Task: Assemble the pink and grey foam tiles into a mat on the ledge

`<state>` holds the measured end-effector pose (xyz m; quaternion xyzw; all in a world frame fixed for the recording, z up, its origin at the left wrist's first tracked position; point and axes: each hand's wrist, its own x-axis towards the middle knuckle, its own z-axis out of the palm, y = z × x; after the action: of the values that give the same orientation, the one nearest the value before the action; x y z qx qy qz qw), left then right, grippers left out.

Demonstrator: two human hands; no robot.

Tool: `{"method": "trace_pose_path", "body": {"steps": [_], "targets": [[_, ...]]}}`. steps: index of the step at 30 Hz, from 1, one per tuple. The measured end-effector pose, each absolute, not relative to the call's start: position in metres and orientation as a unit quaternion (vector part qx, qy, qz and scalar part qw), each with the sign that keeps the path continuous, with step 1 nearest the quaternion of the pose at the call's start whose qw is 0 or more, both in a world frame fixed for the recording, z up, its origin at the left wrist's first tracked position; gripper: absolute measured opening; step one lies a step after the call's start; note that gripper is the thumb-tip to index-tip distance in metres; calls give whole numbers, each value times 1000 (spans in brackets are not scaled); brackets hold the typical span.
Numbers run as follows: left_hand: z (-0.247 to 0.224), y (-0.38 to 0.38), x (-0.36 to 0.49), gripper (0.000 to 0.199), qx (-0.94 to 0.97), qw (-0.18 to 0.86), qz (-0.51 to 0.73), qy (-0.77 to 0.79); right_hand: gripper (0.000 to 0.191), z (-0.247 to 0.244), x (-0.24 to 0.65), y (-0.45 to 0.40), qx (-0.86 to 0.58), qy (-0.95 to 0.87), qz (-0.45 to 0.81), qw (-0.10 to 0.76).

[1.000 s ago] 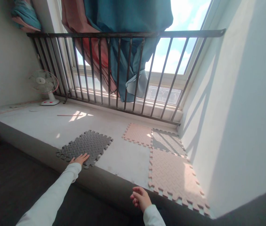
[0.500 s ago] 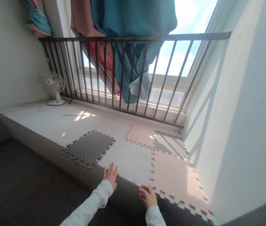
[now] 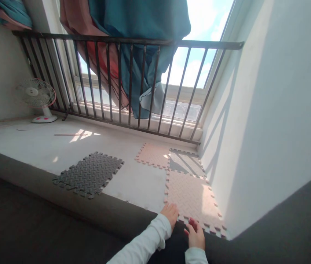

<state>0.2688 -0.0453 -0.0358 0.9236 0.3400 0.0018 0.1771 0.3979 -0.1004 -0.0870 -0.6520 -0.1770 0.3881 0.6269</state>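
My left hand (image 3: 170,213) reaches to the near left corner of a pink interlocking foam mat tile (image 3: 188,194), fingers close together and extended over its edge. Whether it presses on the tile cannot be made out. My right hand (image 3: 196,234) is just in front of the tile's front edge, fingers loosely curved and thumb apart, with nothing seen in it. Behind that tile, a grey foam tile (image 3: 186,163) and another pink foam tile (image 3: 153,155) adjoin it. A dark grey foam tile (image 3: 91,173) lies separately to the left, overhanging the ledge's front edge.
The foam tiles lie on a white window ledge (image 3: 133,185) with a drop at its front. A dark metal railing (image 3: 128,39) runs along the window, teal and pink curtains (image 3: 141,22) behind it. A white fan (image 3: 44,113) stands far left. A white wall (image 3: 268,110) bounds the right.
My left hand has moved right, from the bare ledge to the pink tile's corner. My right hand has shifted right along the front edge. The view has turned to the right.
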Motion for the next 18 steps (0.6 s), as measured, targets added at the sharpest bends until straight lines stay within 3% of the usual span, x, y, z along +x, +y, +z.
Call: {"method": "trace_pose_path", "body": {"steps": [3, 8, 18], "targets": [[-48, -34, 283, 59, 914, 185, -23, 361, 42, -105, 414, -114, -664, -153, 394, 617], [-69, -23, 293, 43, 905, 174, -5, 387, 38, -127, 417, -126, -656, -142, 403, 622], [-91, -15, 294, 33, 907, 156, 42, 390, 40, -124, 409, -114, -633, -78, 397, 660]]}}
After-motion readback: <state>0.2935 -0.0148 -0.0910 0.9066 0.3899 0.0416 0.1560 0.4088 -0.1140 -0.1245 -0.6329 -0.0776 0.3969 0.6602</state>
